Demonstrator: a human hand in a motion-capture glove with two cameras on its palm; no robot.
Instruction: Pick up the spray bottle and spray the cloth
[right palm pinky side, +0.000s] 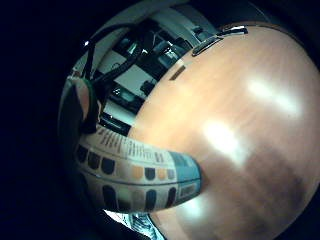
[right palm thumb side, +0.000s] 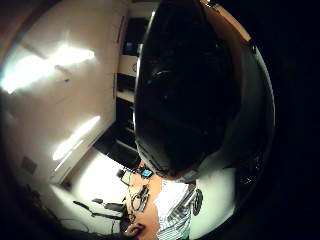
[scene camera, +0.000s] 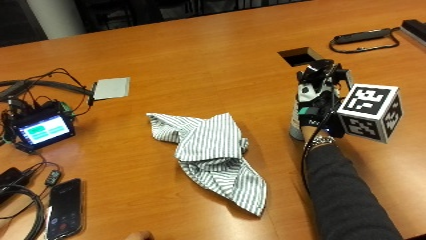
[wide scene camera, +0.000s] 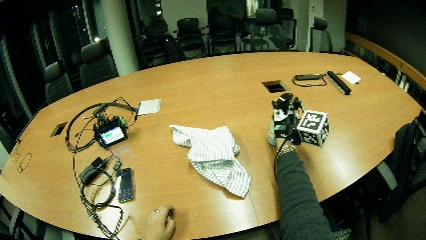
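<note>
The gloved right hand (scene camera: 313, 107) is at the bottle (scene camera: 295, 122), which stands upright on the table (scene camera: 219, 60) at about 3 o'clock from the cloth (scene camera: 213, 150), well apart from it. In the outside view the hand covers most of the bottle; only the lower body shows under the wrist. The little finger side palm view shows the bottle's label (right palm pinky side: 135, 172) very close to the palm, with the table behind it. The fingers seem to wrap around the bottle, so I judge that the hand is gripping it, but whether the bottle is lifted or rests on the table I cannot tell.

The cloth lies crumpled in the middle of the table, one corner pointing to 5 o'clock. At 9 o'clock from it is a small screen (scene camera: 43, 130) with cables, and at 7 o'clock a phone (scene camera: 65, 207).

What could go wrong from here:
- The nozzle may point away from the cloth, because the hand hides it; then the spray lands on the table.
- From so far away the mist may fall short of the cloth.
- If the spray is aimed too far across, it may wet the screen or the phone.
- If a finger is not on the trigger, regripping may let the bottle slip.
</note>
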